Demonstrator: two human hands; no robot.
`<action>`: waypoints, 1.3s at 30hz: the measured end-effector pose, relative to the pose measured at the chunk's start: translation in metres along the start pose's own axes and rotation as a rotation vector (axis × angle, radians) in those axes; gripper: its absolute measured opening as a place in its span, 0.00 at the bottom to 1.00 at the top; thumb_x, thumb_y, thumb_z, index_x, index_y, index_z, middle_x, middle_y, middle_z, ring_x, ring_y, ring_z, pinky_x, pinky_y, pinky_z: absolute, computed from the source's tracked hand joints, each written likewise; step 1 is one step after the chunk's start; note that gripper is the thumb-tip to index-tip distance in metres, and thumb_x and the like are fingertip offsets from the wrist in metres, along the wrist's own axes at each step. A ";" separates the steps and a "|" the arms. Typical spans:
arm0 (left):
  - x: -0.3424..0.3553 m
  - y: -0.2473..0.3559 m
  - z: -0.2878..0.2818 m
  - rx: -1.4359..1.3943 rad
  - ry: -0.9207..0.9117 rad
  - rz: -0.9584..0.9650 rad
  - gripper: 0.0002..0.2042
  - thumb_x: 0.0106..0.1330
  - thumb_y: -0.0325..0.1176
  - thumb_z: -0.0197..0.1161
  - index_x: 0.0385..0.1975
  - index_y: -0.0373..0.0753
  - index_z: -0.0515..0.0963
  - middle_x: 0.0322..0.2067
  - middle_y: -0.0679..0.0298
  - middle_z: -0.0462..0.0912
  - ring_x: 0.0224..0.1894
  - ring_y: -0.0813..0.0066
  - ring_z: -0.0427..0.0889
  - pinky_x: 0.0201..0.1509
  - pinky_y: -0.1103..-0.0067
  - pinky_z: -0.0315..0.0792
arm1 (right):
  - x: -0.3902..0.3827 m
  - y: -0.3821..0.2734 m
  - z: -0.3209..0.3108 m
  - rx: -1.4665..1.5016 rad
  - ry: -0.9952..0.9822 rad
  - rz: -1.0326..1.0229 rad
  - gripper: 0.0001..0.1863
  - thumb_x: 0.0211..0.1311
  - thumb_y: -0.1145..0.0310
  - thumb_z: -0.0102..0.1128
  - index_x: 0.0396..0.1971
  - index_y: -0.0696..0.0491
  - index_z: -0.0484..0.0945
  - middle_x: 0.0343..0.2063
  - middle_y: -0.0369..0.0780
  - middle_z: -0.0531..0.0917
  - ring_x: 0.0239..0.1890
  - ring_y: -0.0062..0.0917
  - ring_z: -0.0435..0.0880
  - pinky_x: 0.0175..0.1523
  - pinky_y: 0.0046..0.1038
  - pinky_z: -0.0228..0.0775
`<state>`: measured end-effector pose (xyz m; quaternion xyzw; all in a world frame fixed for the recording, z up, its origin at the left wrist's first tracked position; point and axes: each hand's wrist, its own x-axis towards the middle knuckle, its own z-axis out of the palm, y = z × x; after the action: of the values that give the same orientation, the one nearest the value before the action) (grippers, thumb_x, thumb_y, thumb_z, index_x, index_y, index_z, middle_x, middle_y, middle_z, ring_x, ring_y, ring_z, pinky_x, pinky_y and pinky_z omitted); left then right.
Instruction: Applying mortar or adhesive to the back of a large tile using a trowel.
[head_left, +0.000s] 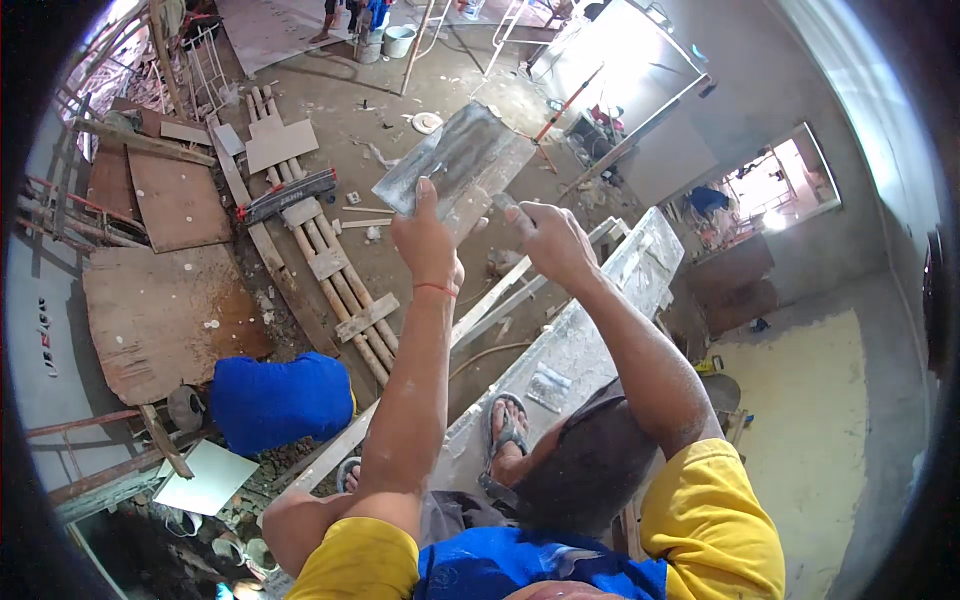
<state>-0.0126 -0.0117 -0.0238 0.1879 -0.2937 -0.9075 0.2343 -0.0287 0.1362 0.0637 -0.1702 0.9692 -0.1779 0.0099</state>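
My left hand (428,245) is wrapped round the lower edge of a flat rectangular metal plate (450,160), thumb on top. The plate looks like a plasterer's trowel or hawk and is smeared grey; it is tilted, and its handle is not visible. Just right of it, my right hand (556,242) is closed on a small grey tool (504,204), perhaps a scraper, most of it hidden by the fingers. Its end points toward the plate's lower right edge; I cannot tell whether they touch.
Beneath me runs a dusty plank platform (590,325), with a sandalled foot (507,425) and a small clear packet (548,386) on it. Lower down lie bamboo poles (325,240), plywood sheets (170,310), a blue cloth-like bundle (280,402) and a bucket (398,41). Ladder legs (425,45) stand far off.
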 end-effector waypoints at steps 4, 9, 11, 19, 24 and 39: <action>-0.017 0.018 0.016 -0.016 0.042 -0.065 0.22 0.76 0.39 0.56 0.61 0.28 0.67 0.51 0.50 0.80 0.43 0.59 0.88 0.32 0.62 0.89 | 0.007 -0.002 -0.012 -0.006 0.006 0.083 0.24 0.73 0.47 0.49 0.39 0.53 0.84 0.37 0.54 0.85 0.46 0.54 0.83 0.51 0.51 0.72; -0.015 0.018 0.012 -0.019 -0.016 0.001 0.22 0.76 0.39 0.55 0.61 0.30 0.67 0.51 0.50 0.80 0.44 0.58 0.88 0.33 0.62 0.89 | 0.001 -0.004 -0.005 0.006 -0.042 0.009 0.23 0.74 0.48 0.50 0.38 0.53 0.83 0.37 0.54 0.85 0.45 0.54 0.83 0.50 0.50 0.73; -0.016 0.018 0.013 -0.029 -0.021 -0.008 0.22 0.76 0.39 0.55 0.62 0.30 0.67 0.51 0.51 0.80 0.44 0.58 0.88 0.33 0.62 0.89 | 0.005 -0.003 -0.010 -0.016 -0.008 0.055 0.22 0.74 0.49 0.50 0.40 0.53 0.84 0.37 0.54 0.85 0.45 0.55 0.83 0.51 0.50 0.73; -0.013 0.014 0.014 -0.052 0.037 -0.010 0.24 0.74 0.39 0.59 0.59 0.23 0.69 0.47 0.50 0.81 0.39 0.64 0.86 0.30 0.64 0.90 | 0.008 -0.004 -0.006 -0.008 -0.033 0.097 0.24 0.74 0.48 0.49 0.44 0.52 0.84 0.39 0.54 0.85 0.48 0.53 0.83 0.52 0.49 0.72; -0.007 0.005 0.006 0.050 0.084 0.059 0.24 0.74 0.40 0.60 0.57 0.22 0.72 0.50 0.51 0.82 0.43 0.65 0.84 0.44 0.68 0.84 | 0.000 -0.014 0.004 0.049 -0.052 0.051 0.24 0.74 0.48 0.49 0.41 0.53 0.84 0.39 0.54 0.86 0.47 0.53 0.84 0.52 0.48 0.73; -0.009 0.005 0.010 0.153 0.075 0.105 0.21 0.75 0.39 0.59 0.51 0.22 0.78 0.46 0.52 0.85 0.43 0.69 0.82 0.50 0.71 0.74 | 0.012 -0.004 0.009 0.064 0.082 -0.027 0.23 0.73 0.52 0.52 0.35 0.60 0.81 0.32 0.55 0.83 0.39 0.52 0.81 0.45 0.42 0.72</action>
<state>-0.0084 -0.0058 -0.0113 0.2234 -0.3627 -0.8612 0.2771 -0.0378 0.1263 0.0574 -0.1753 0.9602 -0.2157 -0.0269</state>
